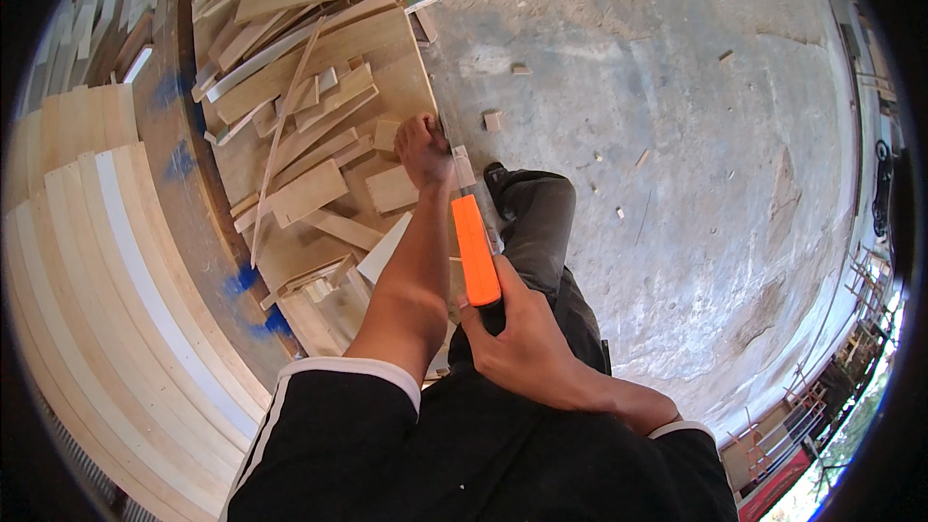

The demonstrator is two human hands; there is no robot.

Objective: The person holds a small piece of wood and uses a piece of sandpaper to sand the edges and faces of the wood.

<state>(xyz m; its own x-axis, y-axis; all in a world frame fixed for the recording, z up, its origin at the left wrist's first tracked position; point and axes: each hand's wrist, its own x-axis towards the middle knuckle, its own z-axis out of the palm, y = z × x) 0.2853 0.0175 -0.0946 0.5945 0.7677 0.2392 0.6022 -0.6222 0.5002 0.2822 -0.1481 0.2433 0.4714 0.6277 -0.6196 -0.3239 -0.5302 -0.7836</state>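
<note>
My left hand [422, 150] is closed, its fingers curled and pressed down at the right edge of a plywood sheet [411, 58] strewn with wood offcuts. What lies under those fingers is hidden. Just beside the wrist, a small pale wood piece [463, 166] shows at the sheet's edge. My right hand [522, 338] is wrapped round the black grip of a handsaw [476, 251] with a bright orange body. The saw points away from me, toward the wood piece, and its blade is mostly out of sight.
Loose boards and offcuts [309, 193] are heaped over the sheet. Long pale planks [106, 280] lie side by side at the left, past a blue-stained beam [179, 135]. My trousered leg [536, 222] is right of the saw. Small wood scraps [493, 121] dot the concrete floor [667, 164].
</note>
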